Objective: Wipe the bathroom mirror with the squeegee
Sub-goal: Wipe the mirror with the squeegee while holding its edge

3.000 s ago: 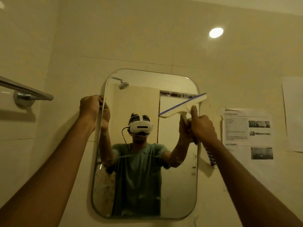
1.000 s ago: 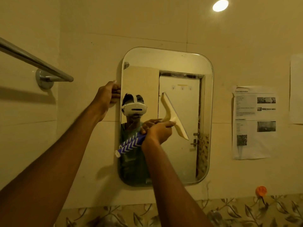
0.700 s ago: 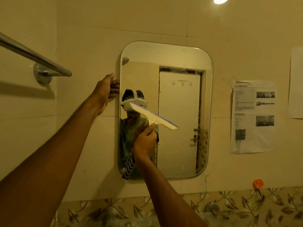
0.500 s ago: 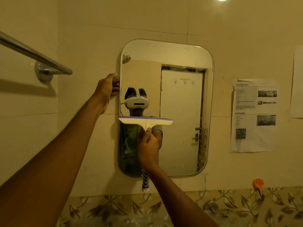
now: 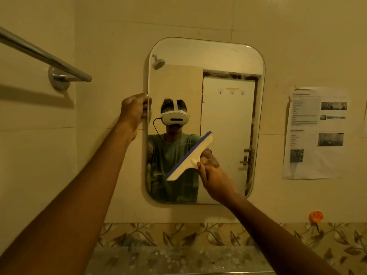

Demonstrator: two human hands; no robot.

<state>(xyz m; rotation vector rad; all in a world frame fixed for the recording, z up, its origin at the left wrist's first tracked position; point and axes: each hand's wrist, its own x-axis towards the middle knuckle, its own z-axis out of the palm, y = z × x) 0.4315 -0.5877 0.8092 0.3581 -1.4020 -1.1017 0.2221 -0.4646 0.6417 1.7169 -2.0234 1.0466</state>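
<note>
- Far left, a chrome towel bar (image 5: 45, 54) juts off the side wall, high up and well apart from the action.
- Next along, the left hand (image 5: 133, 110) is up at the left edge of the mirror (image 5: 228, 62), about halfway up its height. Its grip is clamped on that edge, fingers curled round the rim.
- The mirror itself is tall with rounded corners and lies flat on the tiled wall. It reflects a person in a headset and a green shirt, a shower head at upper left and a pale door at right.
- Now the squeegee (image 5: 190, 155): it sits in front of the lower middle of the glass, over the reflected chest.
- The blade's long axis runs on a diagonal, low end at lower left, high end at upper right.
- Its blue rubber edge faces up and to the left. The cream back faces down and to the right, toward the hand that holds it.
- Whether the rubber touches the glass, I cannot tell.
- The right hand (image 5: 214, 179) comes in from the lower right, grip wrapped tight round the squeegee's neck just behind the middle of the blade. The handle is hidden inside the fist.
- Right of the mirror, a printed sheet (image 5: 315, 133) with text and small photos is stuck on the wall, near the glass but apart from it.
- Low right, a small orange hook (image 5: 316, 216) sits on the wall just above a leaf-patterned tile strip (image 5: 178, 235) that runs across the bottom.
</note>
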